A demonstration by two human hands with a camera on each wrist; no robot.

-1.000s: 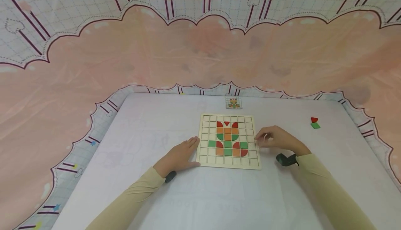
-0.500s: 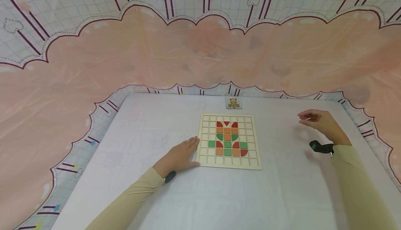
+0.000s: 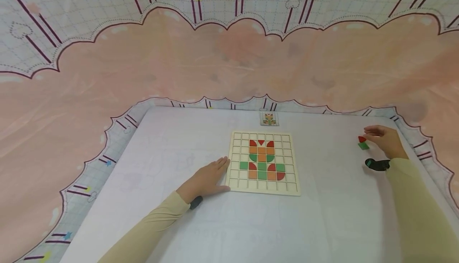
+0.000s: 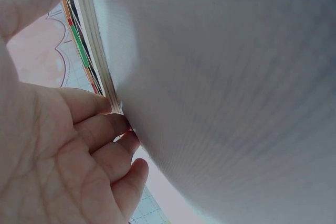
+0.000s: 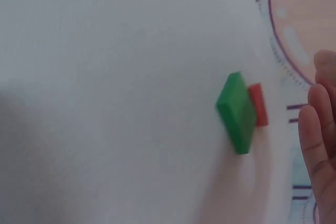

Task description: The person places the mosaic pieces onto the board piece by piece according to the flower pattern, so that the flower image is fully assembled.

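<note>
A square wooden grid board [image 3: 244, 185] lies flat mid-table, with orange, green and red tiles making a flower-like pattern in its cells. My left hand [image 3: 206, 177] rests at its left edge, fingers and thumb touching the side; the left wrist view shows the fingertips [image 4: 118, 124] against the board's edge [image 4: 92, 35]. At the right of the table lie a red rounded piece [image 3: 361, 139] and a green square tile [image 3: 363, 146], close together. Right beside the red piece is my right hand [image 3: 389, 140], fingers extended and thumb near it. In the right wrist view, both pieces sit apart from the fingers [image 5: 311, 135].
A small pattern card [image 3: 269, 118] lies behind the board near the table's far edge. The white tabletop [image 3: 172, 135] is bordered by a patterned cloth [image 3: 215, 63] at the back and sides. Each wrist wears a black camera band [image 3: 376, 164].
My right hand has left the board's right edge and moved right to the loose red and green pieces. The left hand stays at the board's left edge.
</note>
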